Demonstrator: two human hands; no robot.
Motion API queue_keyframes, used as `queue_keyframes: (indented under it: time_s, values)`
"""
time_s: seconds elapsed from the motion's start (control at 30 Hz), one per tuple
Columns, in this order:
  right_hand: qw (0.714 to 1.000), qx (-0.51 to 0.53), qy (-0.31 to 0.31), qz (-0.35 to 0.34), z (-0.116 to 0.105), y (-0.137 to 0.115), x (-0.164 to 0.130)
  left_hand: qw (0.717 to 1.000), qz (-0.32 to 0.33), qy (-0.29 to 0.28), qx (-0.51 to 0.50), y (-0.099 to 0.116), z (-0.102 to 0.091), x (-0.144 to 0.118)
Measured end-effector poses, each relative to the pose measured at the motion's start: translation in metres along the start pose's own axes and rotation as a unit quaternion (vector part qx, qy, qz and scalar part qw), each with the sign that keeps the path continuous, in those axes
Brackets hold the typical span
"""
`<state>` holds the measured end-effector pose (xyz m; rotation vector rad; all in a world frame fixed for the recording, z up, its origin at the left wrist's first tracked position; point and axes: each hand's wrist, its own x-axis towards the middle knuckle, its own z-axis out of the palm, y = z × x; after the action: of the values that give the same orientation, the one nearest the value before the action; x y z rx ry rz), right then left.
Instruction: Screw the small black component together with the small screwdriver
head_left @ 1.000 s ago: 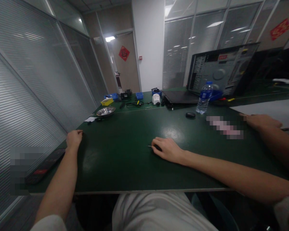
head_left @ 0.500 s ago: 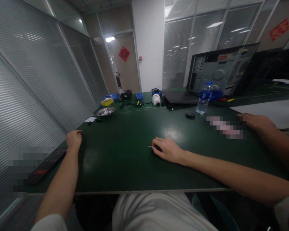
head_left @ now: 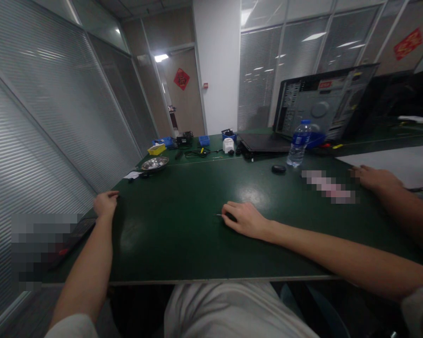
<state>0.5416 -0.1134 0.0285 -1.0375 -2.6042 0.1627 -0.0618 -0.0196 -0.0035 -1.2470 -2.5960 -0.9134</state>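
My right hand [head_left: 243,219] rests on the green table [head_left: 176,234], fingers curled in a pinch. A short, thin, pale metallic tip [head_left: 217,215] sticks out to the left of its fingertips; the rest is hidden, so I cannot tell its kind. My left hand [head_left: 105,204] is at the table's left edge, fingers stretched toward the right and nothing visible in them. Just below that wrist is a dark flat object with a red patch [head_left: 68,246], partly pixelated.
Another person's hand [head_left: 379,177] lies beside a white sheet [head_left: 405,159] at right. A water bottle [head_left: 299,145], a black mouse-like object [head_left: 278,169] and an opened computer case [head_left: 320,103] stand nearby. A metal bowl [head_left: 155,164] and a yellow tray [head_left: 157,149] sit far left.
My left hand has shifted slightly left, its fingers a little more stretched. The dark flat object beside it looks shifted or tilted. My right hand stays put; the thin tip shows slightly differently.
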Motion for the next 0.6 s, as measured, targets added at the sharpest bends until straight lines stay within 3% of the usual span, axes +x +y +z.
queue_keyframes:
  time_s: [0.27,0.6]
  values:
    - [1.000,0.002,0.004,0.001,0.003,0.002,0.000,1.000,-0.014,0.013,-0.002,0.003,-0.001,-0.001]
    - [1.000,0.004,-0.001,-0.001,0.001,0.002,0.000,0.998,0.021,0.023,0.046,0.012,-0.007,-0.013]
